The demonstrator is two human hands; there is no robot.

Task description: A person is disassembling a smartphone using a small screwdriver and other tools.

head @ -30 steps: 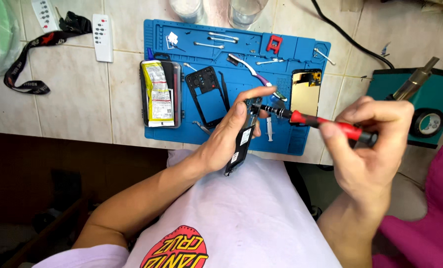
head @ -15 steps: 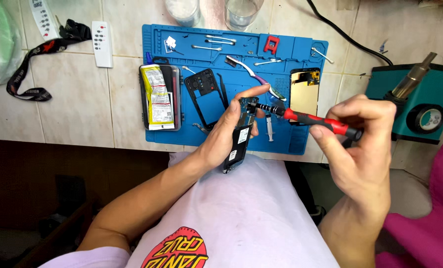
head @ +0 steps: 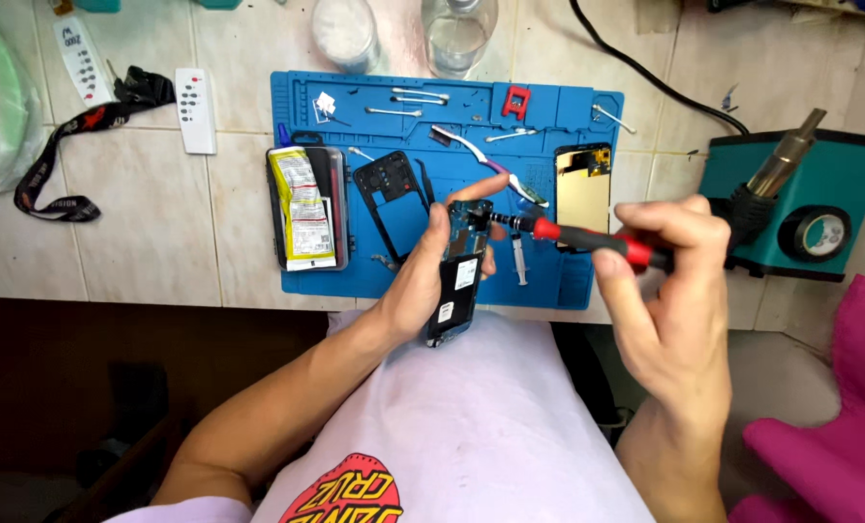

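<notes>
Centrally, yellow-labelled battery (head: 302,206), blue mat (head: 587,116)

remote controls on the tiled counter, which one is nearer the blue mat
The small white remote control just left of the blue mat; the longer white remote lies farther left.

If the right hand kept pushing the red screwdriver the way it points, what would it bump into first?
The right hand aims the red screwdriver leftward. Its tip already looks to be on the opened phone held by the left hand, so it would likely meet the phone first, then the left thumb.
</notes>
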